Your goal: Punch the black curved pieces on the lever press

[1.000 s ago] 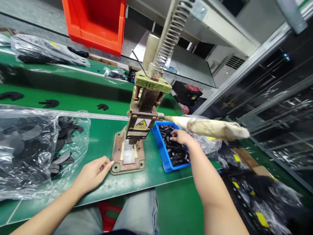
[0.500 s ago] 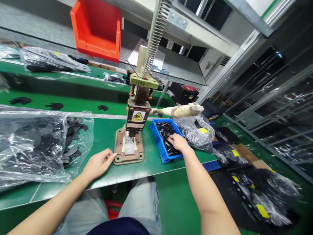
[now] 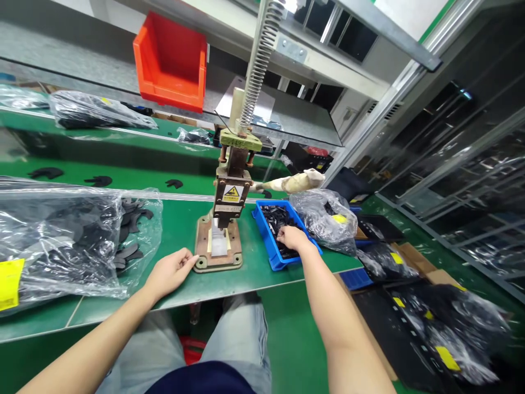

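My left hand (image 3: 172, 273) rests on the green table with its fingers curled in and nothing seen in them. Its thumb touches the front left corner of the metal base of a hand press (image 3: 219, 243). To the right, my right hand (image 3: 292, 238) reaches into a blue tray (image 3: 274, 249), with its fingers closed among small black parts (image 3: 275, 218). What those fingertips hold, if anything, is hidden. The press carries a yellow warning label, a tall spring, and a wrapped lever handle (image 3: 301, 181) that sticks out above the tray.
Left of the press lies a large clear bag (image 3: 82, 235) of dark curved pieces. Several dark curved pieces (image 3: 174, 183) lie behind it. An orange bin (image 3: 172, 71) sits on the shelf above. More plastic bags (image 3: 324, 219) are beyond the tray and on the right.
The view has shifted slightly, so the large bag shows more, including a yellow label. My right hand stays in the tray with only a small shift; my left hand stays by the press base.
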Tool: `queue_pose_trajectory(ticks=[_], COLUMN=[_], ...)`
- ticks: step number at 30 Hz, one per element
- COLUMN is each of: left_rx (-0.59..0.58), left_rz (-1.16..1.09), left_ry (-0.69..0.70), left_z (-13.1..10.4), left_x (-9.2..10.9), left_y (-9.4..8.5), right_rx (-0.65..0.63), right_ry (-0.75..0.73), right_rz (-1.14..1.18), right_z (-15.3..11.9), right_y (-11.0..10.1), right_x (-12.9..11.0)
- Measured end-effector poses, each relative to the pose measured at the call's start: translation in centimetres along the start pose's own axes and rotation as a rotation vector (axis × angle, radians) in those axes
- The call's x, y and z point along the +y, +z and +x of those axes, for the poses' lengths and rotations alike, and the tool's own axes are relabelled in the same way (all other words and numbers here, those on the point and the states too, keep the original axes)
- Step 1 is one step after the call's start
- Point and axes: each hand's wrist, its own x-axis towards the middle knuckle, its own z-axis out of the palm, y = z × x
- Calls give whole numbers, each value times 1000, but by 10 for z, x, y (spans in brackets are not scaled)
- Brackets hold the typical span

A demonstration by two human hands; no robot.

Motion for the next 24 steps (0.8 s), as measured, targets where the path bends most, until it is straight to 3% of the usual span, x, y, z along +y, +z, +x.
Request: queue_pose_trajectory(ticks=[4, 9, 12, 15, 17, 20, 22, 24], left_rx=[18, 107, 245, 315, 247, -16, -233, -426], left_rz=[-39, -210, -288, -300, -338, -459, -537, -667], left_ry=[-13, -23, -3, 111, 206, 272, 257, 151], left_z=[2, 3, -1, -9, -18, -34, -44, -52], left_x=[-7, -10, 5, 35, 59, 95, 115, 131], left_y=[3, 1, -4, -3, 3, 24, 46, 76], right_rx=[136, 450, 590, 653, 677, 714, 749, 796], right_ry=[-37, -87, -132, -101, -35, 98, 172, 211], right_rz=[83, 232, 323, 371, 379, 388, 405, 434], right_z=[-14, -50, -69, -76, -75, -71, -71, -73], right_y=[-9, -8, 8, 27, 35, 39, 36, 31], right_x=[11, 13, 2, -8, -9, -6, -3, -5])
